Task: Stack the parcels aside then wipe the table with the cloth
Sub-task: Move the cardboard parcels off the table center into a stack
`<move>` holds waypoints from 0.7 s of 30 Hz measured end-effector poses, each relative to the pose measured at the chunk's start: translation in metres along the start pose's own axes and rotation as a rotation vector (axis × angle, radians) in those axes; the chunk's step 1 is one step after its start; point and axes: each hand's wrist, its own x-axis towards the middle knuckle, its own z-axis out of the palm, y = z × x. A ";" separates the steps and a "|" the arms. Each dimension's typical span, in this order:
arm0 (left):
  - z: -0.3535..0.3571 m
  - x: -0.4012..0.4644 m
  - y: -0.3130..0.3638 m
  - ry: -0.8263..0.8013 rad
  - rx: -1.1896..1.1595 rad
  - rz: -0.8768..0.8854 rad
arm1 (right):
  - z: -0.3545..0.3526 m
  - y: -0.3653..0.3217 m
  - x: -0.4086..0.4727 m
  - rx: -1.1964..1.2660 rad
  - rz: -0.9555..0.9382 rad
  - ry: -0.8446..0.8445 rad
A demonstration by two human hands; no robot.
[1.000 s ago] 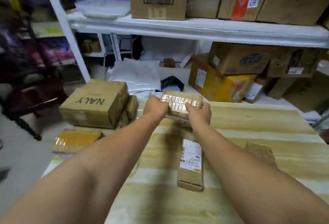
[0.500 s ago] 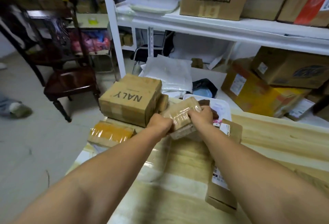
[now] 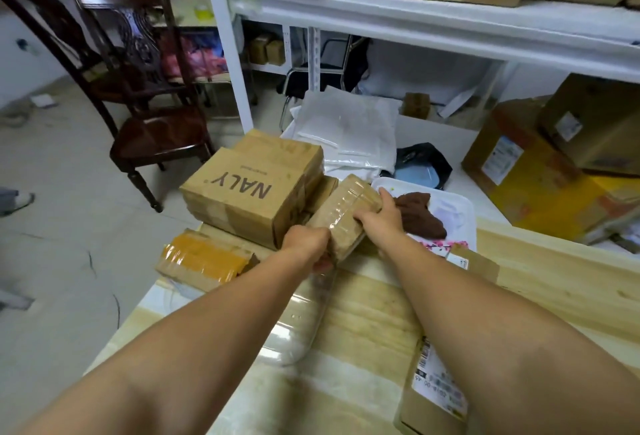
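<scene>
My left hand (image 3: pixel 306 244) and my right hand (image 3: pixel 381 216) both grip a small tape-wrapped brown parcel (image 3: pixel 346 213), tilted, right beside the big "NALY" cardboard box (image 3: pixel 249 189) at the table's far left corner. A flat parcel wrapped in yellow tape (image 3: pixel 204 260) lies in front of the box. A brown cloth (image 3: pixel 420 215) rests on a white tray (image 3: pixel 457 213) just right of my right hand. A labelled parcel (image 3: pixel 433 389) lies near me under my right forearm. A clear plastic-wrapped packet (image 3: pixel 304 324) lies between my arms on the wooden table (image 3: pixel 554 279).
White shelving (image 3: pixel 433 22) with cardboard boxes stands behind the table. A yellow box (image 3: pixel 540 185) and white plastic bags (image 3: pixel 346 133) sit beyond the far edge. A dark wooden chair (image 3: pixel 152 130) stands on the floor at the left. A small flat cardboard parcel (image 3: pixel 474 263) lies by the tray.
Both hands carried the taped parcel leftward and lowered it toward the NALY box. The view swung left, bringing the chair, tray and cloth into sight.
</scene>
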 end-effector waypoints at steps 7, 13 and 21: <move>0.007 -0.003 0.008 -0.025 -0.123 -0.047 | 0.005 0.007 0.016 0.043 0.038 0.012; 0.010 0.001 0.005 -0.019 -0.112 -0.033 | 0.014 0.014 0.014 0.018 0.026 -0.031; 0.011 -0.003 0.003 -0.033 -0.099 -0.007 | 0.019 0.017 0.017 0.071 0.024 -0.141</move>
